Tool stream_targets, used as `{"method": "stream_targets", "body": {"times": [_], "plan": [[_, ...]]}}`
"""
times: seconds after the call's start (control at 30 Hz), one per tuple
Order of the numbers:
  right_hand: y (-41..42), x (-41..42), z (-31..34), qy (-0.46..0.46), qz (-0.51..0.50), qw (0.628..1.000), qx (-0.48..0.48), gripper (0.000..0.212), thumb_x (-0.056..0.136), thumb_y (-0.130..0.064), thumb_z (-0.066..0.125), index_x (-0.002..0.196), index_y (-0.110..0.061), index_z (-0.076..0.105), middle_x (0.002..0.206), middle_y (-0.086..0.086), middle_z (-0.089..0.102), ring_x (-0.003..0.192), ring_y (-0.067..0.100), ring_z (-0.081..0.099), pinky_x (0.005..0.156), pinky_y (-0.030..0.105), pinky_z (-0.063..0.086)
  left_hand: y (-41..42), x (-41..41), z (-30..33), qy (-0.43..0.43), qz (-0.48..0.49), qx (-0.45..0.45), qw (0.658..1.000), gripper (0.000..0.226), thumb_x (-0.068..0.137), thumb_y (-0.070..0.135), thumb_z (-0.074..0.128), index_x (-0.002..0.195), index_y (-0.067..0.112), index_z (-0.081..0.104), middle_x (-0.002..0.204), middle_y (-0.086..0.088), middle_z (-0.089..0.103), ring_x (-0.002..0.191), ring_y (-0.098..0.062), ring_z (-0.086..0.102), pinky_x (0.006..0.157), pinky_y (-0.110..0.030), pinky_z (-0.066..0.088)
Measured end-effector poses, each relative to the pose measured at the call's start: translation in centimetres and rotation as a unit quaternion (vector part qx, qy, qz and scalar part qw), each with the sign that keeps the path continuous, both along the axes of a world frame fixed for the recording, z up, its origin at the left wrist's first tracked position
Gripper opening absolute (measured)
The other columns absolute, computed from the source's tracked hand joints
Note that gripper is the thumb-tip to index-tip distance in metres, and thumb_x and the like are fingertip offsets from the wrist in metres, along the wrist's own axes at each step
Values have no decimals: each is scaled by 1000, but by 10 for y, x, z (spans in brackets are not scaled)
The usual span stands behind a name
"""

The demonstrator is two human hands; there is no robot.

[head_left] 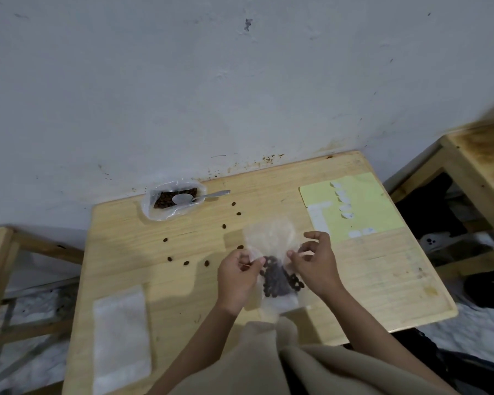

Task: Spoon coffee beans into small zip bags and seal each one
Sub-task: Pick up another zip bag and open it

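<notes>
A small clear zip bag (278,280) holding dark coffee beans hangs just above the wooden table (200,283) in front of me. My left hand (238,276) pinches its top left edge and my right hand (314,265) pinches the top right edge, thumb and forefinger together. Whether the zip is closed I cannot tell. At the back left a clear plastic bag (171,199) lies open with coffee beans in it. A metal spoon (200,197) rests across that bag, bowl over the beans. Several loose beans (224,226) are scattered on the table.
A stack of empty clear bags (121,337) lies at the table's front left. A yellow sheet (365,203) with small white stickers sits at the back right. Another flat clear bag (268,232) lies behind my hands. Wooden furniture stands on both sides, and a wall rises behind.
</notes>
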State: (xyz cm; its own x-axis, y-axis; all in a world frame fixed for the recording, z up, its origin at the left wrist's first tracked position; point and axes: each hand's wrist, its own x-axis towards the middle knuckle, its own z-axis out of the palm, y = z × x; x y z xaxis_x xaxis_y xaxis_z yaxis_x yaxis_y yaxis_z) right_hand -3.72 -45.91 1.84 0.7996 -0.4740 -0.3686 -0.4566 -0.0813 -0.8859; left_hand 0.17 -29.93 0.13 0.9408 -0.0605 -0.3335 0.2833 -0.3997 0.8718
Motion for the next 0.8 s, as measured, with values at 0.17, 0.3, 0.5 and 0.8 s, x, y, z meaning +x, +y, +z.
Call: {"method": "stream_targets", "body": {"times": [0.17,0.3,0.5,0.8], "plan": [[12,-13,-34,31,73,985,-155,27,80,-9,66,101,-16,51,88,2,57,75,15,57,60,15,41,-1,-11,-16,-12,4,84,996,34,79,19,75,110,14,61,83,1,59,77,-12,58,66,-14,47],[14,-18,-45,78,113,968,-210,32,80,-9,64,111,-7,57,107,7,50,91,20,51,78,21,40,3,-14,-21,-28,-51,149,987,30,78,21,72,105,11,63,94,-3,54,87,-23,58,79,-32,50],[30,-11,-34,41,72,942,-326,27,77,-8,66,104,-9,63,115,13,49,108,33,45,87,42,45,41,-22,-15,-60,-54,143,986,44,86,19,67,126,6,56,124,-7,48,101,-13,61,75,-2,39],[161,8,-24,-63,220,949,-218,20,84,-9,61,104,-10,64,104,4,60,95,16,54,81,20,41,186,-28,-17,-135,118,281,943,40,70,7,79,105,-5,66,105,-23,61,100,-35,57,84,-29,41]]}}
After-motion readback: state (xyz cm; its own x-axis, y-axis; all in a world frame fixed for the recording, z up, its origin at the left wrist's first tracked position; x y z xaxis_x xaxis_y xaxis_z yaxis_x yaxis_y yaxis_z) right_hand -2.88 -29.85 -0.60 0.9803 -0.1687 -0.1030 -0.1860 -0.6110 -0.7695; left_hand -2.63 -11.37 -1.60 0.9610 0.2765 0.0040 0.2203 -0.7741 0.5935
